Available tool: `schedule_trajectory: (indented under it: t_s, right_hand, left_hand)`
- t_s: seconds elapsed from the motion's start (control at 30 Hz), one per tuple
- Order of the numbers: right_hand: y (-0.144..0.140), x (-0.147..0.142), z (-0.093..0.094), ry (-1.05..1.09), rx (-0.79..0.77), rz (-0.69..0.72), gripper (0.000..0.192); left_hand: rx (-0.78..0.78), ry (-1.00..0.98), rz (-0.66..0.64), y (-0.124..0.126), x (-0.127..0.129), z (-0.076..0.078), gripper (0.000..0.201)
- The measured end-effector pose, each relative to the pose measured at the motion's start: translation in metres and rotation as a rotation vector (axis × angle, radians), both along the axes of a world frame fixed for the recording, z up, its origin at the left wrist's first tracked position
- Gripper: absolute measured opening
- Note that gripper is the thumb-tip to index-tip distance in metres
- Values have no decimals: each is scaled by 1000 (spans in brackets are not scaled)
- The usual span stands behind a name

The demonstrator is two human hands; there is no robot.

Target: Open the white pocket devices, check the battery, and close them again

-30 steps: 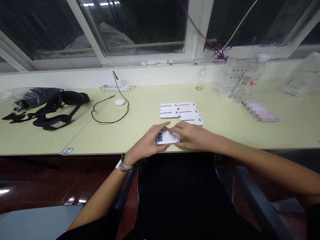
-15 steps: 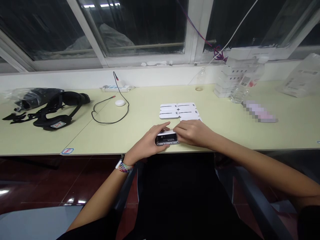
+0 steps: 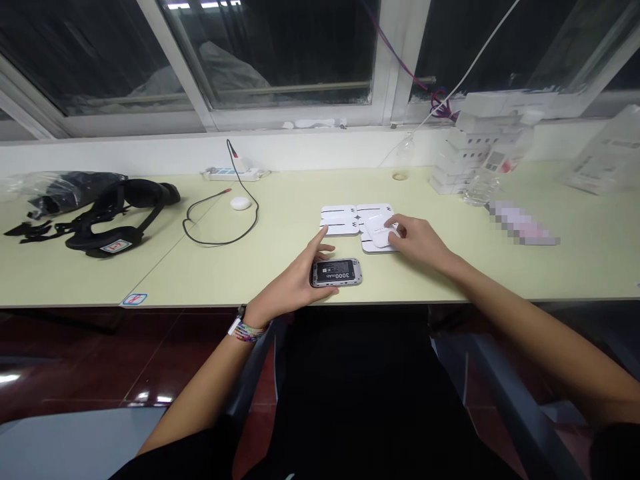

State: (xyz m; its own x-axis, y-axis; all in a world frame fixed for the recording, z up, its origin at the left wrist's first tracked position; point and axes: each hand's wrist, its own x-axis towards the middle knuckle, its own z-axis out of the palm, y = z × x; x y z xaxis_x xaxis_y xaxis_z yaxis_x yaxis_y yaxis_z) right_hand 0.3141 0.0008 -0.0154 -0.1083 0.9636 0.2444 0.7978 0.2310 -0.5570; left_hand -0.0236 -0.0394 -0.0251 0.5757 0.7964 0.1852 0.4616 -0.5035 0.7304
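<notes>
Near the front edge of the pale table (image 3: 500, 267), the left hand (image 3: 295, 283) grips a small grey device (image 3: 337, 273) lying flat with its black battery face up, thumb and fingers curled round the device's left end, index finger pointing toward 12 o'clock. At about 1 o'clock from the device and just apart from it, the right hand (image 3: 417, 240) pinches a white cover (image 3: 379, 233), holding it over the near right of a group of white covers (image 3: 340, 220). Far off at 10 o'clock lie a black cable (image 3: 220, 223) and a black headset (image 3: 115, 213).
</notes>
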Motion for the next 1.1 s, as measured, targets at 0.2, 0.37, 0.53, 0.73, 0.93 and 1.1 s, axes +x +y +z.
schedule_trajectory:
  t_s: [0.2, 0.37, 0.53, 0.73, 0.93, 1.1]
  right_hand:
    - [0, -1, 5, -45, -22, -20, 23]
    - [1, -17, 20, 176, 66, 131, 5]
    - [-4, -74, 29, -1, 56, 810, 8]
    - [3, -121, 26, -197, 74, 1019, 14]
    - [14, -130, 19, -216, 146, 1074, 21]
    - [16, -136, 16, -196, 172, 1091, 25]
  left_hand:
    - [22, 101, 66, -1, -26, 7, 114]
    - [21, 38, 48, 0, -27, 8, 124]
    - [-5, 33, 74, 1, -26, 6, 127]
    - [-26, 46, 102, 1, -26, 7, 128]
    - [-23, 46, 117, 2, -27, 8, 126]
    - [-20, 68, 127, 1, -27, 9, 124]
